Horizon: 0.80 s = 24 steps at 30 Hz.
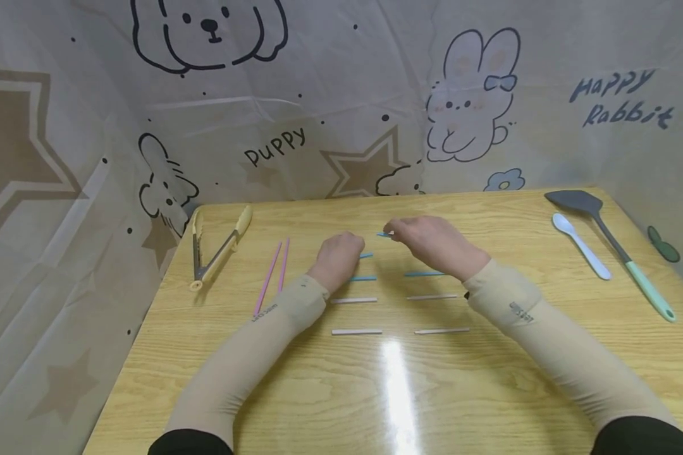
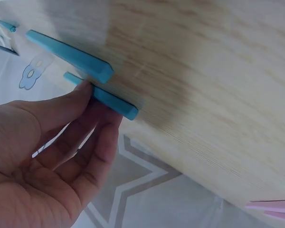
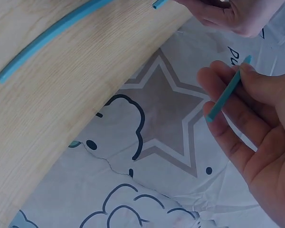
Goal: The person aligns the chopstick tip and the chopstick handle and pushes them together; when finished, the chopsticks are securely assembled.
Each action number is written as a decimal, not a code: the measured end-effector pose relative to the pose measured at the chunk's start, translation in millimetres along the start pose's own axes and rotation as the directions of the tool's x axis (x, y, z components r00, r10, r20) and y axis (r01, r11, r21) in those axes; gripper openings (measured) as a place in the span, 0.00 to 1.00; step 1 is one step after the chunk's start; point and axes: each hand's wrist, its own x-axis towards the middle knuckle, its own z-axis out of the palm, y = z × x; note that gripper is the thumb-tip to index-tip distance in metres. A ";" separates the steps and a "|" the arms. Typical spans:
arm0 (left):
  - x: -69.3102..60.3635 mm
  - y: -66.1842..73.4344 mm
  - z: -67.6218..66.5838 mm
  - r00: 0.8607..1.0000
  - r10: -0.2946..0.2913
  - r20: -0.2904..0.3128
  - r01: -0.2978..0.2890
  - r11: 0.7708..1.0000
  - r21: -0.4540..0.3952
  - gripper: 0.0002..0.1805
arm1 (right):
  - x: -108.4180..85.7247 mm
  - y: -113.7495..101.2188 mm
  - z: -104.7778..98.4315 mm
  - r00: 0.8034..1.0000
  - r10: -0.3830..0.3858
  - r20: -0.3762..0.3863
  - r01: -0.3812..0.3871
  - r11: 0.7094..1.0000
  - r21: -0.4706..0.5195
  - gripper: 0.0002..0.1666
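Note:
My left hand [image 1: 337,260] pinches a blue stick [image 2: 115,102] between thumb and fingertips, low over the wooden table. Right beside it lies another blue stick [image 2: 71,56]. A short blue stick [image 3: 224,99] is pinched by my right hand [image 3: 256,118], whose other fingers are partly bent. In the head view the right hand [image 1: 432,243] is to the right of the left one, a little farther back. Below the hands lie a blue stick [image 1: 424,273] on the right and pale sticks [image 1: 356,332] in two columns.
Tongs [image 1: 213,256] and two pink sticks [image 1: 268,278] lie on the left of the table [image 1: 296,404]. On the right are a light blue spoon [image 1: 582,246] and a grey spatula with a green handle [image 1: 651,292]. A printed cloth [image 1: 330,82] hangs behind.

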 end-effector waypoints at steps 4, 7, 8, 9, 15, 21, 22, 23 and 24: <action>-1.3 0.1 -0.8 1.000 -0.008 0.024 0.008 1.000 0.017 0.04 | 0.3 0.2 -1.4 0.999 0.022 0.036 -0.022 1.000 -0.008 0.08; -3.0 -0.3 -1.1 0.998 -0.015 0.057 0.014 1.000 0.022 0.04 | -0.1 0.7 -1.1 0.998 0.028 0.048 -0.028 1.000 -0.011 0.07; -3.6 -0.4 -1.8 0.998 -0.015 0.063 0.014 1.000 0.020 0.04 | -0.3 0.8 -1.0 0.998 0.030 0.049 -0.030 0.999 -0.012 0.06; -4.4 -0.3 -2.9 0.998 -0.015 0.064 0.014 1.000 0.020 0.05 | -0.6 1.0 -1.0 0.998 0.032 0.050 -0.032 0.999 -0.014 0.06; -12.7 -0.4 -16.7 1.000 -0.013 -0.001 0.013 1.000 0.017 0.10 | -2.5 3.4 -2.7 0.998 0.043 0.049 -0.041 0.999 -0.028 0.07; -23.4 -5.1 -32.6 0.992 0.001 -0.130 -0.013 0.996 -0.094 0.06 | -3.6 3.3 -9.5 0.998 0.057 0.035 -0.056 0.998 -0.028 0.07; -25.0 -6.1 -34.8 0.989 0.010 -0.146 -0.028 0.992 -0.119 0.04 | -3.5 3.0 -10.3 0.998 0.058 0.034 -0.057 0.998 -0.029 0.07; -26.7 -6.9 -36.7 0.986 0.018 -0.164 -0.042 0.989 -0.141 0.03 | -3.2 2.5 -11.3 0.998 0.059 0.031 -0.058 0.998 -0.031 0.07; -28.4 -7.5 -38.7 0.983 0.029 -0.181 -0.058 0.985 -0.161 0.04 | -2.9 2.0 -12.2 0.998 0.060 0.030 -0.059 0.998 -0.032 0.06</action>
